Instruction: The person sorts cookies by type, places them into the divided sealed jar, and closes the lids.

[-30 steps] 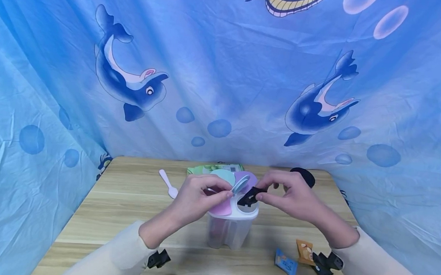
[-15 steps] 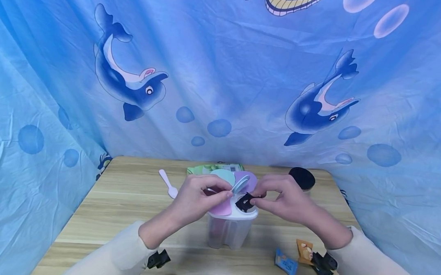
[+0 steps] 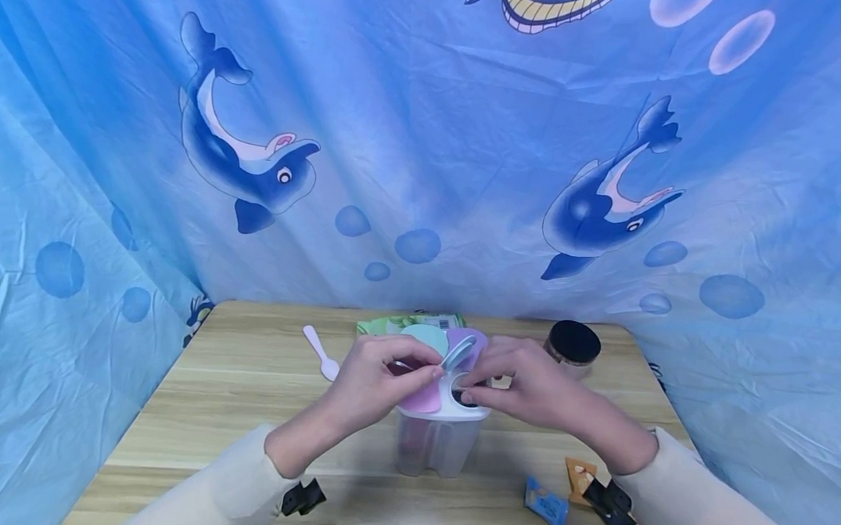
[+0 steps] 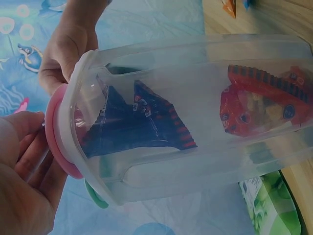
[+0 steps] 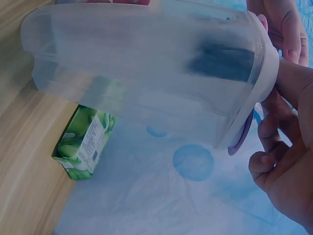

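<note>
A clear lidded container [image 3: 435, 445] with a white rim stands on the table. My left hand [image 3: 380, 374] pinches its raised light blue flap [image 3: 460, 350] between thumb and fingers. My right hand [image 3: 528, 381] has its thumb and fingertips right at the round opening, holding a dark snack packet [image 5: 222, 61] that is inside the upper part of the container, by the rim. Through the wall in the left wrist view, the dark packet [image 4: 142, 120] shows red stripes, and a red snack packet [image 4: 264, 103] lies farther down. Pink [image 3: 423, 398], mint [image 3: 427, 337] and purple [image 3: 468, 340] flaps lie over the other compartments.
A pale spoon [image 3: 321, 354] lies to the left. Behind the container is a green package [image 3: 390, 322]. A black-lidded jar [image 3: 573, 346] stands at the back right. Blue [image 3: 546, 504] and orange [image 3: 580, 477] packets lie front right, near my right sleeve.
My right hand has moved left and down to the opening, and the dark packet has gone from above the rim into the container. My left hand keeps its pinch on the flap.
</note>
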### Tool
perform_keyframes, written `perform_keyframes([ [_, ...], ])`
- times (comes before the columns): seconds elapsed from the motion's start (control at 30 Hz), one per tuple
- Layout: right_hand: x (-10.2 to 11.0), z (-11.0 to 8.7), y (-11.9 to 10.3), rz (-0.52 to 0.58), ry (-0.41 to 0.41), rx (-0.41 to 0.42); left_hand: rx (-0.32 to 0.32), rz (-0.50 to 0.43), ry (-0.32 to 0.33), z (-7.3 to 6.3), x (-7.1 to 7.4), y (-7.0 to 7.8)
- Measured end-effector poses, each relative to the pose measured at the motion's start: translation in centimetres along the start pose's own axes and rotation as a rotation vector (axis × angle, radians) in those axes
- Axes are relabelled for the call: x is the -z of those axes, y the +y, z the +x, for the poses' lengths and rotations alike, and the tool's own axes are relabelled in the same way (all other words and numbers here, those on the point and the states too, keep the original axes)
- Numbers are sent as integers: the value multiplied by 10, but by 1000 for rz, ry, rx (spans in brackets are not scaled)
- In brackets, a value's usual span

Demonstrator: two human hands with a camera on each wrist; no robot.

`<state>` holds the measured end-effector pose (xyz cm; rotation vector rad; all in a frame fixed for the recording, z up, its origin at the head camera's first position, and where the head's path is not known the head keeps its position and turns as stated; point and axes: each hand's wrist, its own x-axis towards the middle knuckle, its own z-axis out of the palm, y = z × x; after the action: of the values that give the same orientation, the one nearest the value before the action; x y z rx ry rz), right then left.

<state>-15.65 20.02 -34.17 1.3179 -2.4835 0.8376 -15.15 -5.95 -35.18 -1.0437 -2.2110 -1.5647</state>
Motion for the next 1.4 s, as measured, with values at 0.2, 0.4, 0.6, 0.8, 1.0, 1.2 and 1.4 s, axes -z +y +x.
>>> perform_keyframes([
  [0.2, 1, 2, -1, 12, -13, 10, 3, 10, 3, 0, 0, 0],
  [0.4, 5, -5, 5, 79, 54, 25, -12, 6, 7, 0, 0, -2],
  [0.6, 16, -20, 12, 82, 76, -74, 4, 2, 11, -1, 0, -2],
  [0.8, 22, -46, 26, 65, 113, -138, 15, 9, 11, -1, 1, 0],
  [1.0, 22, -77, 42, 54, 117, -258, 11, 8, 15, -3, -1, -1],
  [1.2, 19, -115, 60, 76, 108, -386, 6, 8, 33, -4, -3, -1],
  [1.4, 9, -155, 82, 112, 13, -563, 1, 9, 41, -3, -3, -1],
])
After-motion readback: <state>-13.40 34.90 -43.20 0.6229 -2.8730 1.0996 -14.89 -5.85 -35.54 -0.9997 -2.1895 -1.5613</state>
